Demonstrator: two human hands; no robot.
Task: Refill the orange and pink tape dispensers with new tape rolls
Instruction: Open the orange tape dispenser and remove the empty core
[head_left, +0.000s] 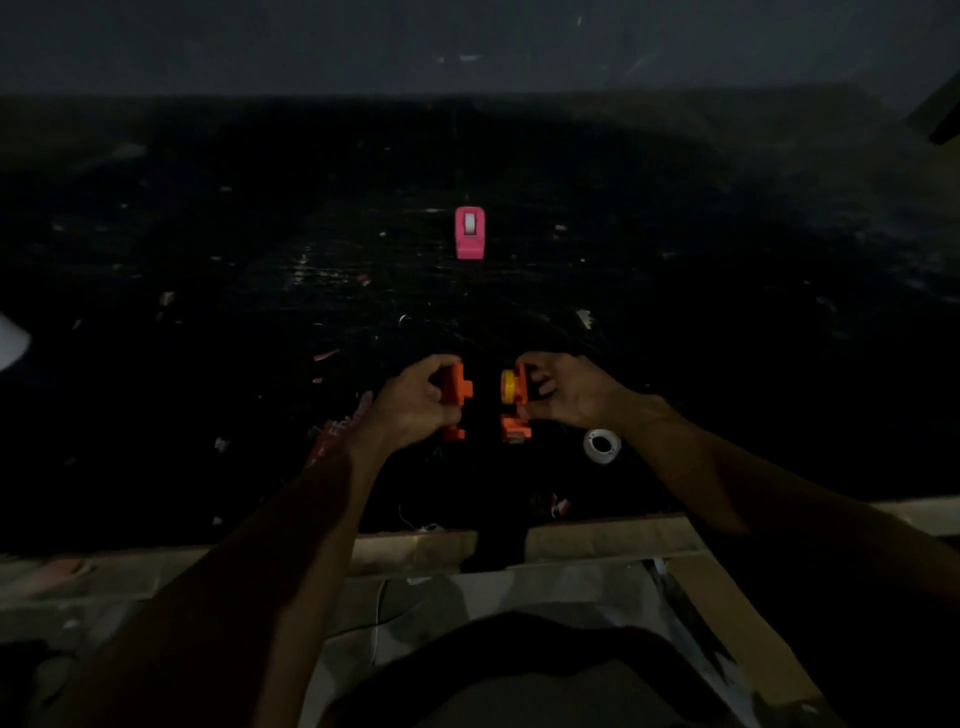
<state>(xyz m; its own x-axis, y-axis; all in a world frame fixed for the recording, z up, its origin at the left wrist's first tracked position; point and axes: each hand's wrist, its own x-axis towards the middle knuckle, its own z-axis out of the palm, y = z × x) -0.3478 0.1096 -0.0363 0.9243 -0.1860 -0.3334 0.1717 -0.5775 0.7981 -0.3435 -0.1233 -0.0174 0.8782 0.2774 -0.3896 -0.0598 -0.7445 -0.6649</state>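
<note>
Orange dispenser halves sit apart, left hand (415, 402) gripping one (456, 397), right hand (563, 395) the other (515, 402).

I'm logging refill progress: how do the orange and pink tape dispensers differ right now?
The orange dispenser is split into two halves, one gripped in the left hand, one in the right hand; the pink dispenser is whole. The orange one is held; the pink one stands alone farther back on the table. The pink one shows a white roll inside; the orange one shows only a yellow hub. Both are small, bright plastic.
</note>
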